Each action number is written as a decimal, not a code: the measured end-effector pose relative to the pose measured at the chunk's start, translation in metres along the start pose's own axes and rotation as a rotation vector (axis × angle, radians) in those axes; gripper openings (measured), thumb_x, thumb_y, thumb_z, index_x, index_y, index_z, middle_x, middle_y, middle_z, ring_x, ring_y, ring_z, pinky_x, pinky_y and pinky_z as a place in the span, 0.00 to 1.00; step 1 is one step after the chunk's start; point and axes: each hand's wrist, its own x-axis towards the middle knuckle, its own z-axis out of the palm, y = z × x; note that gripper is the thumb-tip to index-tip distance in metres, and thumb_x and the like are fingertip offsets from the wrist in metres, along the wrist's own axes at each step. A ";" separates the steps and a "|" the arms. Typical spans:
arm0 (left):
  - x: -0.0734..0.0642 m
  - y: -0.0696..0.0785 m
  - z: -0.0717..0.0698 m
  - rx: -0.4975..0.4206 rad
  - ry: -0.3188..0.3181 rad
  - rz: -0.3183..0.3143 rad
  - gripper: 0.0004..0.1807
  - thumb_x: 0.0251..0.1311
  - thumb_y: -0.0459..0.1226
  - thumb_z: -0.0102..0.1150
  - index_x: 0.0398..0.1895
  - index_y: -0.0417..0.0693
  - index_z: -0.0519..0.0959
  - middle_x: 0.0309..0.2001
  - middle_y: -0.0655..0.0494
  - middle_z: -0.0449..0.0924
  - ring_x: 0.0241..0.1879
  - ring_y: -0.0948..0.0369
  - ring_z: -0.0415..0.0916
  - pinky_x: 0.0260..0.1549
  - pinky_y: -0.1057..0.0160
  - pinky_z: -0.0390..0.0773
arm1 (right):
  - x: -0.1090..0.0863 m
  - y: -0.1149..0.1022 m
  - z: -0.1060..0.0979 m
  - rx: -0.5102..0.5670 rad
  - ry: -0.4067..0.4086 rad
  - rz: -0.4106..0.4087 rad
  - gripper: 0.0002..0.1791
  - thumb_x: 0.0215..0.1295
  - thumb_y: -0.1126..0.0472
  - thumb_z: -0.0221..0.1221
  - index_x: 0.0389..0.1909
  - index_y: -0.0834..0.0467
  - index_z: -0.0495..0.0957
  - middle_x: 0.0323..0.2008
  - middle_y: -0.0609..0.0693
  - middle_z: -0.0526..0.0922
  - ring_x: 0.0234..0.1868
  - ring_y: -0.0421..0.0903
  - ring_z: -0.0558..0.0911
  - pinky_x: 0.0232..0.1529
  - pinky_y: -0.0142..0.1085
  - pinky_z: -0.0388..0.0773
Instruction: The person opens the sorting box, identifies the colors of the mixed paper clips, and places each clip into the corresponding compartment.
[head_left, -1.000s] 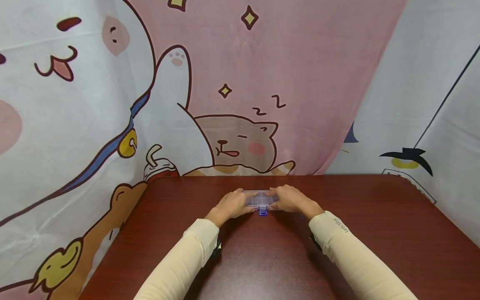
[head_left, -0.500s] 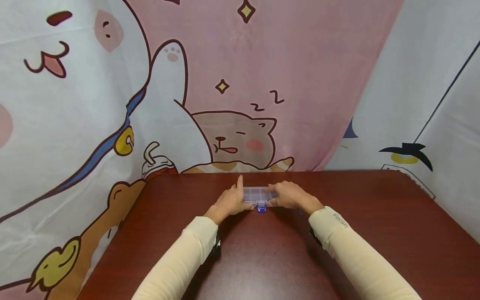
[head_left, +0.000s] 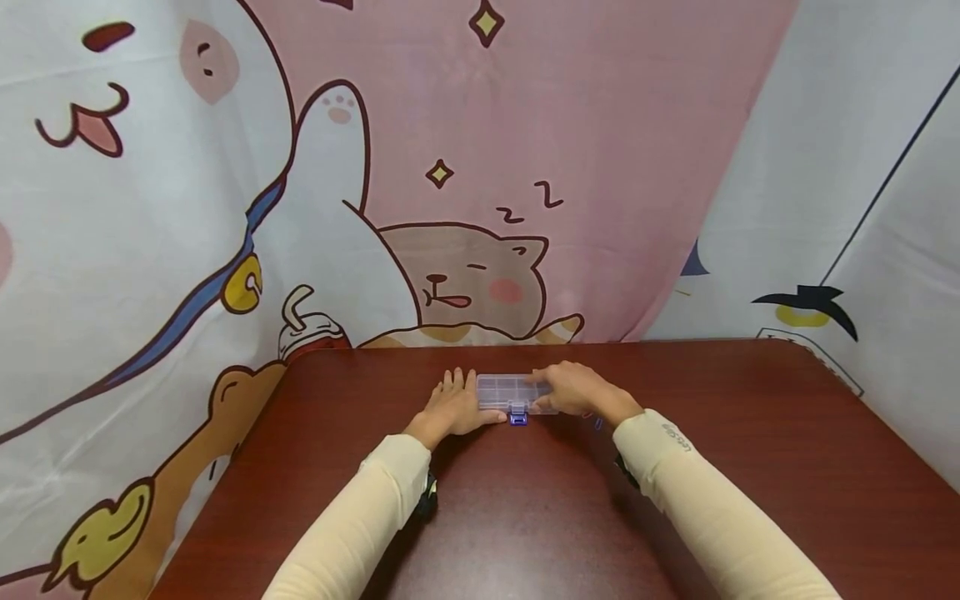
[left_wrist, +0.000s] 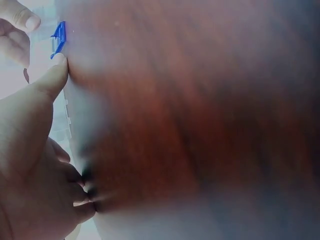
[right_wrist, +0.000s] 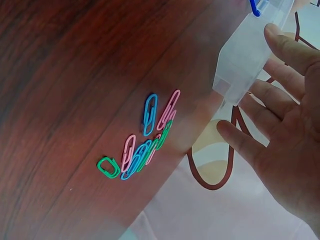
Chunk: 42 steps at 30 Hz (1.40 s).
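Tabletop (head_left: 525, 500): both hands (head_left: 453, 408) (head_left: 573, 390) flank clear box (head_left: 510, 390)

I see a clear plastic compartment box (head_left: 512, 392) with a blue latch (head_left: 517, 417) lying on the dark red table (head_left: 750, 450). My left hand (head_left: 453, 408) lies flat against its left end, fingers straight. My right hand (head_left: 573, 390) rests over its right end. A cartoon-printed cloth (head_left: 465, 167) hangs behind the table.
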 end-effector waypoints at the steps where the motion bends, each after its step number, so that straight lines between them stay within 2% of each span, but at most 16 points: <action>1: 0.000 0.000 -0.001 -0.009 -0.004 -0.002 0.59 0.55 0.70 0.53 0.76 0.37 0.49 0.74 0.34 0.49 0.74 0.40 0.45 0.71 0.46 0.51 | 0.000 0.000 -0.001 0.000 -0.002 -0.001 0.30 0.62 0.48 0.65 0.64 0.51 0.75 0.65 0.55 0.74 0.59 0.56 0.77 0.60 0.54 0.71; 4: -0.002 0.000 -0.001 -0.010 -0.017 -0.014 0.59 0.55 0.71 0.50 0.77 0.40 0.47 0.75 0.35 0.47 0.75 0.41 0.43 0.71 0.45 0.48 | 0.000 0.000 -0.003 0.006 -0.005 -0.011 0.29 0.62 0.48 0.64 0.64 0.50 0.74 0.63 0.55 0.75 0.56 0.54 0.79 0.58 0.54 0.72; 7: -0.002 -0.001 0.001 0.003 -0.025 -0.024 0.58 0.56 0.72 0.47 0.77 0.42 0.45 0.76 0.36 0.46 0.75 0.41 0.42 0.72 0.45 0.47 | 0.000 0.001 -0.003 0.031 -0.018 -0.026 0.28 0.63 0.48 0.63 0.64 0.50 0.75 0.58 0.54 0.79 0.47 0.50 0.80 0.54 0.52 0.75; 12: -0.002 -0.001 0.003 0.033 -0.035 -0.034 0.57 0.58 0.72 0.44 0.78 0.44 0.44 0.76 0.38 0.44 0.76 0.42 0.41 0.72 0.46 0.46 | 0.000 0.006 -0.004 0.085 -0.035 -0.047 0.26 0.66 0.50 0.61 0.63 0.51 0.75 0.50 0.51 0.83 0.37 0.44 0.76 0.46 0.46 0.75; 17: -0.002 0.001 0.000 0.048 -0.077 -0.047 0.58 0.57 0.73 0.41 0.78 0.44 0.42 0.77 0.39 0.41 0.76 0.44 0.38 0.72 0.47 0.44 | 0.000 0.008 -0.006 0.109 -0.038 -0.070 0.24 0.67 0.51 0.60 0.63 0.52 0.75 0.52 0.51 0.82 0.40 0.45 0.77 0.50 0.46 0.75; 22: 0.001 -0.001 -0.001 -0.004 -0.124 -0.046 0.60 0.55 0.76 0.34 0.78 0.44 0.40 0.77 0.39 0.38 0.76 0.43 0.34 0.72 0.45 0.40 | 0.000 0.010 -0.008 0.117 -0.046 -0.076 0.25 0.67 0.52 0.60 0.64 0.54 0.74 0.57 0.54 0.79 0.46 0.46 0.78 0.56 0.51 0.73; 25: 0.001 -0.002 -0.001 -0.010 -0.127 -0.047 0.58 0.57 0.76 0.30 0.78 0.45 0.40 0.78 0.39 0.37 0.76 0.43 0.34 0.72 0.45 0.39 | 0.000 0.010 -0.009 0.122 -0.050 -0.077 0.25 0.67 0.52 0.60 0.64 0.54 0.74 0.58 0.54 0.79 0.48 0.47 0.78 0.58 0.51 0.72; 31: -0.003 -0.002 -0.002 0.039 -0.112 -0.056 0.56 0.58 0.75 0.30 0.79 0.47 0.39 0.78 0.42 0.38 0.77 0.45 0.35 0.73 0.47 0.40 | 0.002 0.009 -0.011 0.152 -0.063 -0.074 0.23 0.70 0.52 0.57 0.63 0.53 0.75 0.56 0.52 0.80 0.49 0.47 0.78 0.57 0.50 0.72; 34: -0.004 -0.001 -0.001 0.048 -0.104 -0.052 0.57 0.58 0.75 0.31 0.78 0.46 0.40 0.78 0.41 0.38 0.77 0.45 0.36 0.73 0.46 0.41 | 0.003 0.012 -0.010 0.216 -0.067 -0.051 0.22 0.72 0.52 0.54 0.63 0.53 0.75 0.54 0.51 0.81 0.50 0.47 0.78 0.58 0.50 0.71; 39: -0.005 0.000 0.001 0.054 -0.091 -0.050 0.57 0.58 0.75 0.33 0.78 0.46 0.41 0.78 0.41 0.40 0.76 0.44 0.38 0.72 0.46 0.42 | 0.005 0.021 -0.007 0.445 -0.051 0.024 0.22 0.74 0.49 0.49 0.62 0.55 0.74 0.51 0.51 0.81 0.50 0.49 0.78 0.58 0.50 0.71; 42: -0.004 -0.001 0.003 0.059 -0.086 -0.053 0.57 0.58 0.75 0.33 0.78 0.46 0.40 0.77 0.40 0.40 0.76 0.44 0.38 0.72 0.47 0.42 | 0.008 0.025 -0.006 0.566 -0.021 0.065 0.26 0.75 0.45 0.46 0.62 0.58 0.73 0.53 0.55 0.80 0.54 0.52 0.77 0.59 0.51 0.70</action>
